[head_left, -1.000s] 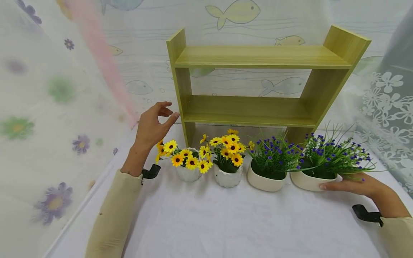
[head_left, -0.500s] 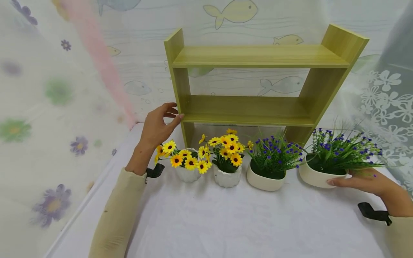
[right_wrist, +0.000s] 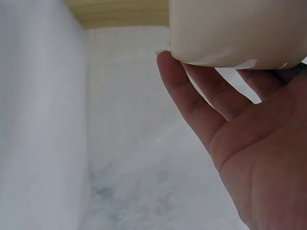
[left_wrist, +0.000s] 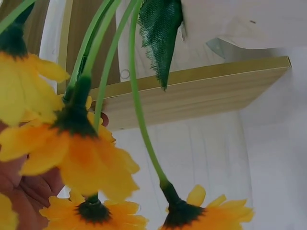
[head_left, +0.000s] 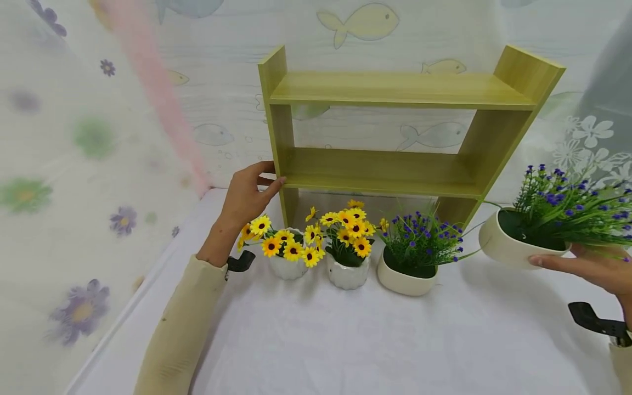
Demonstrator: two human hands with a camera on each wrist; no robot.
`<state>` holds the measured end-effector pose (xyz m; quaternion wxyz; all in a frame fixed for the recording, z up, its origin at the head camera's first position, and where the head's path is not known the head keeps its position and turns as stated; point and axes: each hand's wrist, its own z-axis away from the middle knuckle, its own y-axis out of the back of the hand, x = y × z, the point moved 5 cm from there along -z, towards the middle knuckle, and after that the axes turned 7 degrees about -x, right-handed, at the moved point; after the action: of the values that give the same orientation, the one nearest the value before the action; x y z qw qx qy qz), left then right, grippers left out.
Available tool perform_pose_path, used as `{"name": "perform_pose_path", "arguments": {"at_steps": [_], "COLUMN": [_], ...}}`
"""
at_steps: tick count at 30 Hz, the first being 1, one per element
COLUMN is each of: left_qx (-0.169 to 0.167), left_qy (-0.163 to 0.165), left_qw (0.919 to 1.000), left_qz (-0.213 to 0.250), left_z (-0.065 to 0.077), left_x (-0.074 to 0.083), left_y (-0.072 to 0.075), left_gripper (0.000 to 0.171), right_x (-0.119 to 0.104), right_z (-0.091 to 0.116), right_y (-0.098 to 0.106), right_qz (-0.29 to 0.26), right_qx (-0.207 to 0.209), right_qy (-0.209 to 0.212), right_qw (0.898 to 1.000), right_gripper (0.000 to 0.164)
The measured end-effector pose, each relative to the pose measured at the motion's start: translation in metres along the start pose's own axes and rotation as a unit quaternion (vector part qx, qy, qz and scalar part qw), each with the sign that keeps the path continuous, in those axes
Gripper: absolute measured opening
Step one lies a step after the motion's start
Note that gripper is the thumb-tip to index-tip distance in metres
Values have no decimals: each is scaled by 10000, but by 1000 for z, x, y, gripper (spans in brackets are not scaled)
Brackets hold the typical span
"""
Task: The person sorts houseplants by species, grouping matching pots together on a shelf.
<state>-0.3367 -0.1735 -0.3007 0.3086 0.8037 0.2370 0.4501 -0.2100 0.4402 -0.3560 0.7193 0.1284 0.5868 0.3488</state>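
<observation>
Because the right hand [head_left: 599, 271] pinches the purple-flower pot [head_left: 508, 249] by one end, clear of the desk [head_left: 345, 340] and extending left from its fingers, the pot could tip and slip, while the left hand [head_left: 247, 195], fingers pinching the shelf [head_left: 370, 169], could tug it askew.

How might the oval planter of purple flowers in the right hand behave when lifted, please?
The oval planter may be fairly light, as the right hand alone holds it off the table. Its smooth, glossy side could slip against the fingers. The thin grassy stems fanning past its rim would probably flex and sway.
</observation>
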Motion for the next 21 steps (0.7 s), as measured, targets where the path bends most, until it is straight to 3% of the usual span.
{"name": "perform_pose_path", "arguments": {"at_steps": [1,2,4,8,9,12,16,19,21], "left_qx": [-29,-60,-98,-94,-71,-38,-6,19,31], "left_qy": [9,33,33,43,59,159,201,199,193], "left_qw": [10000,10000,9999,9999,10000,9998,9997,9996,9995], "left_qz": [5,-6,-1,11,-14,-124,-166,-192,-254], "left_z": [0,0,0,1,1,3,4,3,2], "left_x": [0,0,-1,-3,-3,-3,0,2,4], "left_y": [-1,-1,-3,-4,-3,-2,-1,-1,-2], "left_gripper": [49,49,48,48,48,50,49,49,48], "right_x": [-8,-17,-31,-68,-77,-113,-152,-173,-193], "right_z": [1,3,8,11,11,8,0,-8,-13], "right_y": [2,5,8,19,21,28,34,33,33], "right_qz": [-111,-102,-26,250,235,279,460,679,824], "right_qx": [646,1317,1756,2409,2408,2474,2163,1635,1352], "right_qy": [327,770,1131,2166,2156,2686,2666,1941,1909], "right_qw": [9973,9882,9779,9457,9460,9305,9381,9649,9688], "right_gripper": [106,105,106,116,117,126,120,108,108]}}
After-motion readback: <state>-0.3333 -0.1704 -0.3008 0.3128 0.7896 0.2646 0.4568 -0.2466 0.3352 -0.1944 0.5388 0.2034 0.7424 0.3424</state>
